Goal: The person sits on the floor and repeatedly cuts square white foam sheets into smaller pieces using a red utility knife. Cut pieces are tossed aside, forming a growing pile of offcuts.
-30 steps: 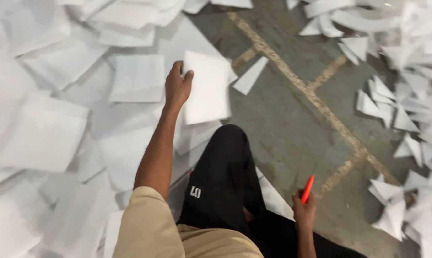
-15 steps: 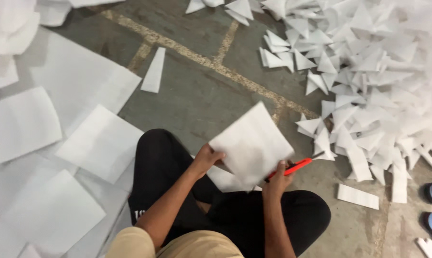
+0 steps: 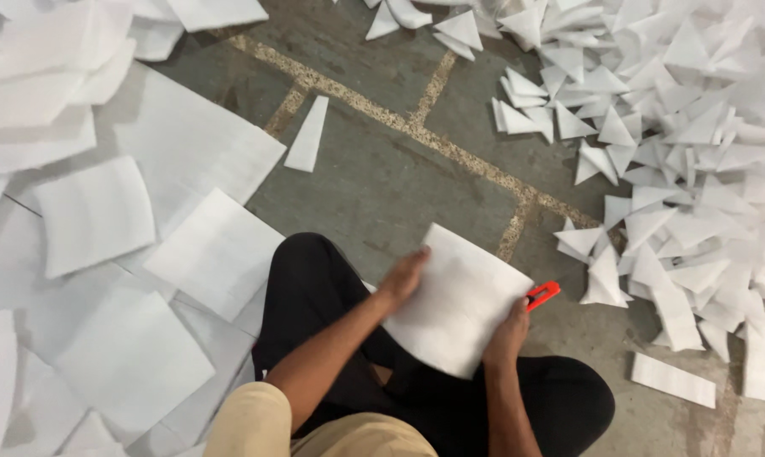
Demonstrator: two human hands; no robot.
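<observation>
I sit on the floor with my legs in black trousers (image 3: pixel 315 296) folded. A square white foam sheet (image 3: pixel 463 296) lies across my lap. My left hand (image 3: pixel 402 277) rests on the sheet's left edge, fingers over it. My right hand (image 3: pixel 508 336) grips the sheet's right lower edge together with a red cutter (image 3: pixel 543 294), whose tip sticks out to the right.
Several square white foam sheets (image 3: pixel 103 220) lie spread on the left. A heap of white foam triangles (image 3: pixel 696 144) covers the right side. One narrow triangle (image 3: pixel 308 135) lies alone ahead, a strip (image 3: pixel 673 379) at the lower right. Grey concrete floor (image 3: pixel 374 178) with pebbled seams.
My left hand brought a sheet from the left pile to my lap. My right hand with the cutter rose to take its right edge. The view swung right.
</observation>
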